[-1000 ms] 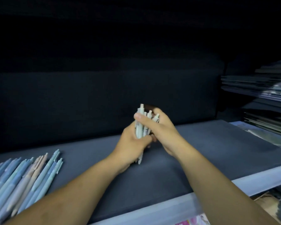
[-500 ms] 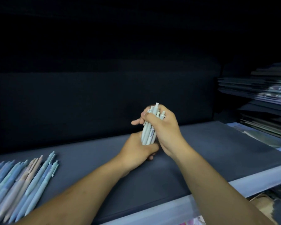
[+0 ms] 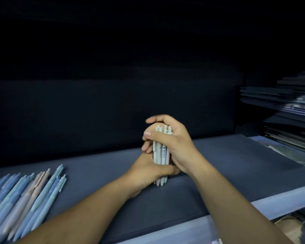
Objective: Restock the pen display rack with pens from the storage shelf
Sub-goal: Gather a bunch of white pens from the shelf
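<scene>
Print on pens [image 3: 161, 155] illegible

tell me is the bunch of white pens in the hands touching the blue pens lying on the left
Apart. The head view shows bare shelf between the upright white pens and the blue pens lying at the left.

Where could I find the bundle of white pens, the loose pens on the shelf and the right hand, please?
bundle of white pens [image 3: 161, 155]: head view, printed barrels between the hands.
loose pens [image 3: 33, 194]: head view, mid-barrels of the row at left.
right hand [image 3: 175, 143]: head view, back of the hand.
</scene>
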Motion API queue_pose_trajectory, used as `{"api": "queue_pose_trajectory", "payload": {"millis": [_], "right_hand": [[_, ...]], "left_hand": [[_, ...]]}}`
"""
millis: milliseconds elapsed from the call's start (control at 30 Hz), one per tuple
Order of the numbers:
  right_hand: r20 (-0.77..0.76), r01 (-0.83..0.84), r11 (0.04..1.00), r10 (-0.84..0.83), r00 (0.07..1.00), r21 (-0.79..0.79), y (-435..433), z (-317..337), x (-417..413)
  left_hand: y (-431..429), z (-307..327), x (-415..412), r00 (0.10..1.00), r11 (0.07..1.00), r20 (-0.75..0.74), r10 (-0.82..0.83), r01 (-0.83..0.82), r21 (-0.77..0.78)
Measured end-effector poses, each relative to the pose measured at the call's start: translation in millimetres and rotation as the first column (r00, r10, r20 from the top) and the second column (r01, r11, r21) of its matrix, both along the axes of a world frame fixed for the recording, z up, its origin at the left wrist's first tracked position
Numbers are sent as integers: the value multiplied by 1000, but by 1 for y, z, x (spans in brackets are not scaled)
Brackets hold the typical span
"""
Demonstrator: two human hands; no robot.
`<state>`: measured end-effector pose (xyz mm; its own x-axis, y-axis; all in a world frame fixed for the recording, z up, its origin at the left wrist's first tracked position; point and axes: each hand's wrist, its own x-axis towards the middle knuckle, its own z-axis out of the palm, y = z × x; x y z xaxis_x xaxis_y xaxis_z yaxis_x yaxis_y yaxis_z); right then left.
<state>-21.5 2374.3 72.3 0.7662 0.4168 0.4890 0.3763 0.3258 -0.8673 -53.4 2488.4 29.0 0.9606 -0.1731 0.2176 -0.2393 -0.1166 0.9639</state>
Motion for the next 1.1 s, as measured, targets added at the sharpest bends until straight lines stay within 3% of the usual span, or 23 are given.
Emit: {"api": "queue_pose_trajectory", "payload": {"millis": [267,533,667,767,867,967,1100], "right_hand": [[22,9,1000,-8,1000,-17,-4,-4,-1],[-13,-52,998,51,999,-26,-32,0,2],[60,216,963,-209,976,-161,-72,-7,3],[174,411,854,-374,911,-319,-100,-21,7],[375,560,660,-418,827,-501,-130,-29,3],[529,682,457,-431,731,-571,-159,-28,-15],[596,738,217,-467,653,-639,-195,-23,-55]], "left_hand": [[1,-2,-3,1000,997,12,0,-1,80],[3,2,1,983,976,-41,180,-183,-120],[6,14,-2,970,964,-160,183,-209,-162],[-4,24,-8,976,975,-163,141,-166,-150],[-20,35,-18,984,987,-136,119,-133,-95],[-42,46,-31,995,998,-87,45,-48,-43],[-89,53,-49,996,994,-19,-90,89,-66]]}}
